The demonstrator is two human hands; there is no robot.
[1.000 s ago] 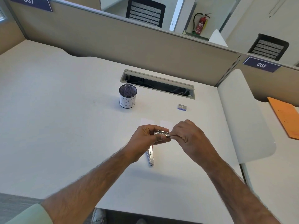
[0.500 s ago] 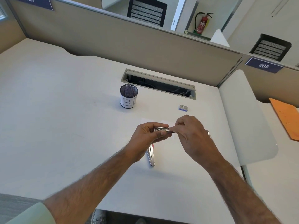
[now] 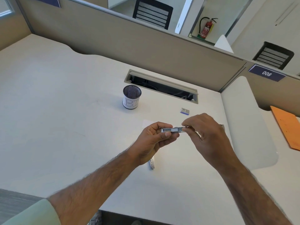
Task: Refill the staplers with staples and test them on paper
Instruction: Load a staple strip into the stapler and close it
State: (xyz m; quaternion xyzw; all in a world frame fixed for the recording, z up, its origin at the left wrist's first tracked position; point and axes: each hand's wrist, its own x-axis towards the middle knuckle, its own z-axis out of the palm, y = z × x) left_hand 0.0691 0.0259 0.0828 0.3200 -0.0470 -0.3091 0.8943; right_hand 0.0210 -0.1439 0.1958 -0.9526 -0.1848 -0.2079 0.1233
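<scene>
My left hand (image 3: 154,138) grips a small metal stapler (image 3: 172,130) above the desk, its open channel facing up. The stapler's other arm (image 3: 152,163) hangs down below my left palm. My right hand (image 3: 206,137) pinches the right end of the channel with fingertips; whether it holds staples I cannot tell. A sheet of white paper (image 3: 147,123) lies on the desk under my hands, mostly hidden. A small blue-and-white staple box (image 3: 185,110) sits on the desk beyond my right hand.
A mesh pen cup (image 3: 131,99) with a white label stands behind the paper. A cable tray opening (image 3: 162,86) runs along the back of the desk (image 3: 56,119). A partition wall stands behind. An orange folder (image 3: 287,125) lies on the neighbouring desk at right.
My right hand has slid to the right along the stapler, uncovering more of the metal channel. My left hand keeps its hold.
</scene>
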